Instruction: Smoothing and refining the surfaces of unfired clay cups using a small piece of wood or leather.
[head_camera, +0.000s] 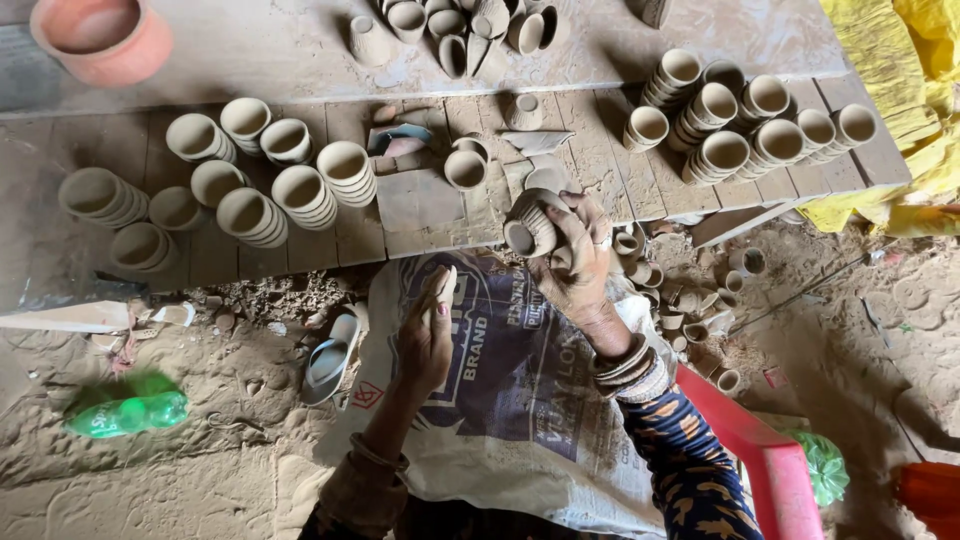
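My right hand (578, 255) clamped around a stack of clay cups (530, 224), my left hand (428, 330) empty with fingers loosely spread above the sack (520, 400), cup stacks (300, 195) on the boards (420, 205) ahead.

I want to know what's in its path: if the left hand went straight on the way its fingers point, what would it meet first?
Probably the single clay cup on the brick ledge ahead of the left hand; depth is unclear.

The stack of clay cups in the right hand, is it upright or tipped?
Tipped. The stack of clay cups lies sideways in the right hand, open mouth facing lower left.
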